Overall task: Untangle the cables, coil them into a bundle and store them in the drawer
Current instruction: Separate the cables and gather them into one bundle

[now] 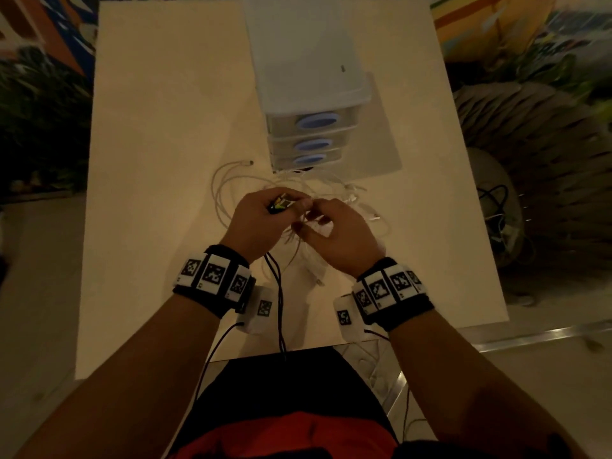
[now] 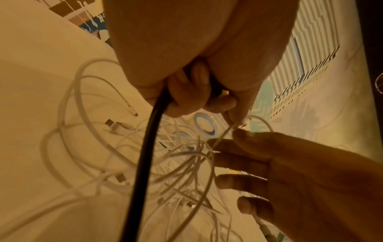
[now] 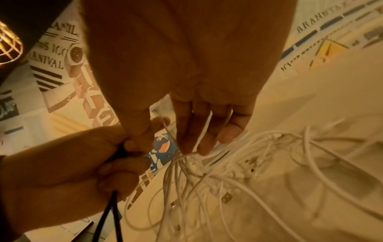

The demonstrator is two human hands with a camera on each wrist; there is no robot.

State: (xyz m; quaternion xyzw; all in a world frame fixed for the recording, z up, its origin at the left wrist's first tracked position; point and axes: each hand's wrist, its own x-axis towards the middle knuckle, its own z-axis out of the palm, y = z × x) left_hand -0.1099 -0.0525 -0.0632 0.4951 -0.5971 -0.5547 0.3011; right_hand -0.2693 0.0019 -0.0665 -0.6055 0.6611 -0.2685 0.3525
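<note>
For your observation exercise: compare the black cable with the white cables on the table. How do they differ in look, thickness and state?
The black cable is dark and thick; the white cables are pale and thin. The black cable runs as a plain strand off the table's near edge; the white cables lie knotted in loose loops. The left hand grips the black cable in its fist; the right hand only pinches a white strand. Both are out of the closed drawers.

Pale table [image 1: 159, 160], patterned floor [image 1: 43, 44]

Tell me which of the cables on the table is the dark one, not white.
The black cable gripped in the left hand. It runs from that fist back toward the person, while every cable in the tangle of white cables is pale.
</note>
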